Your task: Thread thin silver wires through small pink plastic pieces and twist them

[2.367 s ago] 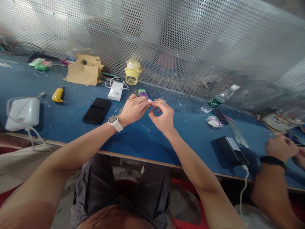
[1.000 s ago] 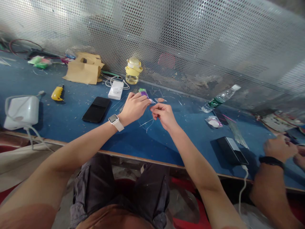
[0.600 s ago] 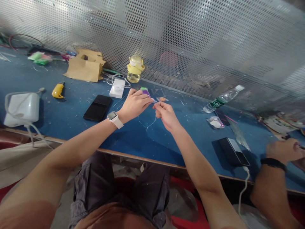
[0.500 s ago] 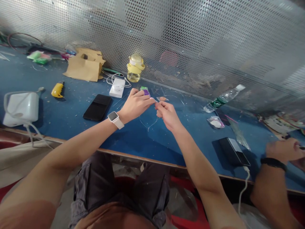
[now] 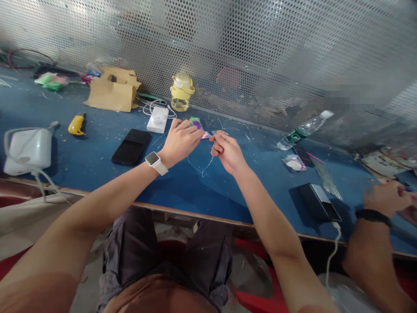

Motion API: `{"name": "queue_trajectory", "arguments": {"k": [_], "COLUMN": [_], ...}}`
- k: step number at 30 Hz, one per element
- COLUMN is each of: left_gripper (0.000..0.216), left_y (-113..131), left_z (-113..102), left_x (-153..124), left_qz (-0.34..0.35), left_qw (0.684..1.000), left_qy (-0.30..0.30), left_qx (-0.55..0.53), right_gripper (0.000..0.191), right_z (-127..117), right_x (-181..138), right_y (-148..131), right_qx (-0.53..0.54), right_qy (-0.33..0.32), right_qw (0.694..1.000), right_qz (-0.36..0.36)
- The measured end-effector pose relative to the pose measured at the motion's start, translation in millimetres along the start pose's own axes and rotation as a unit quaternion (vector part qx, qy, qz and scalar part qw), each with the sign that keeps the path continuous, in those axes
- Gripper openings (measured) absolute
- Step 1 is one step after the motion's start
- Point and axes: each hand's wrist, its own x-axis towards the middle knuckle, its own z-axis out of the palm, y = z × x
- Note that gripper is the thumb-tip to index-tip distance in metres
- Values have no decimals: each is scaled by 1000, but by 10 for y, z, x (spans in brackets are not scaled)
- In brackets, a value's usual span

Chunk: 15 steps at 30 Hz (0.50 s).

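My left hand (image 5: 180,141), with a white watch on the wrist, pinches a small pale pink piece (image 5: 205,136) at its fingertips above the blue table (image 5: 97,174). My right hand (image 5: 227,152) is closed in a pinch right beside it, holding a thin clear strand (image 5: 202,167) that loops down toward the table between the two hands. Just behind the hands lie small purple and green packets (image 5: 195,123).
A black phone (image 5: 130,146), white charger (image 5: 157,119), yellow-lidded jar (image 5: 181,91), brown paper bag (image 5: 112,89), yellow cutter (image 5: 76,124) and white power adapter (image 5: 28,150) lie left. A water bottle (image 5: 302,129), a black power bank (image 5: 318,202) and another person's hand (image 5: 386,200) are right. Perforated metal screen behind.
My hands have stayed together over the table. The clear strand now hangs between them in a loop; my right hand has shifted slightly up and left. The other person's hand moved a little.
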Motion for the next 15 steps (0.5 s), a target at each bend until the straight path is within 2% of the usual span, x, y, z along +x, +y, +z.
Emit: {"name": "queue_trajectory", "arguments": {"k": [4,9,15], "left_gripper": [35,37,34], "left_y": [7,42,10], "left_z": [2,3,71], "left_x": [-4,-13,-49], "left_qz": [0,6,9], "left_qw": [1000,1000,1000], "left_qy": [-9,6,-6], "left_qx": [-4,6,23], "right_gripper": [40,34,42], "right_z": [-9,46,37], "right_x": [12,-6,15], "right_y": [5,-5,36], "right_qx": [-16,59,-33], "right_qy": [7,20,38], "right_qw": [999,998,999], "right_qz": [-32,14,-2]}}
